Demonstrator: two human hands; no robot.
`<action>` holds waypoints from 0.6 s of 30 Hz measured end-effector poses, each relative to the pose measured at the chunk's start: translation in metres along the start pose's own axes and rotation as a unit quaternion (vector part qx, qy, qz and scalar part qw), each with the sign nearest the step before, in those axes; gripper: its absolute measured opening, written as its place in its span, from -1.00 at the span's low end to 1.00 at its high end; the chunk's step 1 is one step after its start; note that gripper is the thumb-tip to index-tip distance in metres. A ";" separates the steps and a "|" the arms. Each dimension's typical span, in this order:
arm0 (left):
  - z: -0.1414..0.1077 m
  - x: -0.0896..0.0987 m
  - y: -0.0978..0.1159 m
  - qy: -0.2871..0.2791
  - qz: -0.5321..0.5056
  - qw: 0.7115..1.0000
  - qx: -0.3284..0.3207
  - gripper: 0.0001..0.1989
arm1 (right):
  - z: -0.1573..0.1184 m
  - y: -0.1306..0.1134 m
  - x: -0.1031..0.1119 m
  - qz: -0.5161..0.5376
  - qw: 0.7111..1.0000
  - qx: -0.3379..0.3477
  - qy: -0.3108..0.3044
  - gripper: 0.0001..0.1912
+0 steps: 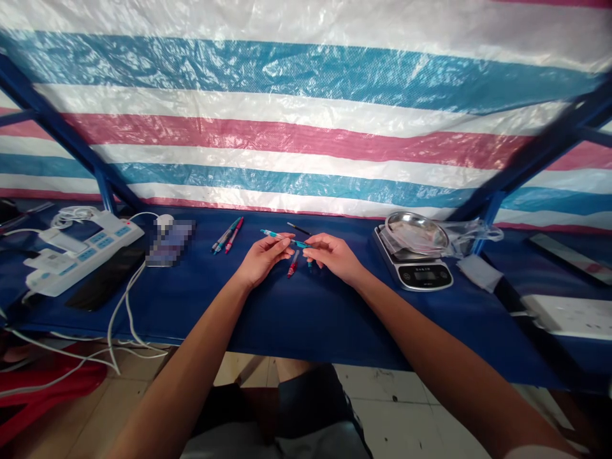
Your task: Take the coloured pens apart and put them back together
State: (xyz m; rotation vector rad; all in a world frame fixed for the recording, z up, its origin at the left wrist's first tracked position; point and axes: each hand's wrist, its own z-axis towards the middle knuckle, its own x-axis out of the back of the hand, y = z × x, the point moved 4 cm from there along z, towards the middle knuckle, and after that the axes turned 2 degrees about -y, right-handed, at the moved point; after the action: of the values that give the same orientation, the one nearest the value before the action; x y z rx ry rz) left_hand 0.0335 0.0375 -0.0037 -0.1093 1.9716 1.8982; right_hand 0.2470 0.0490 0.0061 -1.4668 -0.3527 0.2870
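left hand point(262, 261) and right hand point(335, 258) clamp their grips on a slim glossy teal plastic pen point(272, 234).

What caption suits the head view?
Left hand and right hand hold a teal pen over a blue tabletop beside a digital scale.

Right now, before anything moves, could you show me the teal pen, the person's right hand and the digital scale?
Teal pen point(270, 234): head view, on its exposed end.
Right hand point(335, 257): head view, on its back.
Digital scale point(424, 276): head view, on the display panel.
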 end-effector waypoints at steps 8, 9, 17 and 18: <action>0.002 0.003 -0.004 0.001 0.001 1.000 0.011 -0.66 | -0.001 0.000 -0.004 -0.029 0.999 -0.009 -0.022 -0.49; 0.002 0.003 -0.003 0.003 -0.001 1.000 0.011 -0.67 | -0.002 -0.001 -0.005 -0.032 0.999 -0.001 -0.023 -0.52; 0.001 0.004 -0.004 0.007 -0.010 1.000 0.014 -0.68 | -0.002 -0.003 -0.005 -0.046 0.999 0.004 -0.011 -0.53; 0.001 0.004 -0.004 0.008 -0.010 1.000 0.014 -0.68 | -0.002 -0.002 -0.005 -0.047 0.999 -0.003 -0.011 -0.50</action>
State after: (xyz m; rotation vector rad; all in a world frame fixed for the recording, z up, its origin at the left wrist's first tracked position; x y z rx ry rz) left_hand 0.0314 0.0394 -0.0085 -0.1351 1.9991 1.8616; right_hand 0.2431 0.0450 0.0082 -1.4489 -0.4393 0.2265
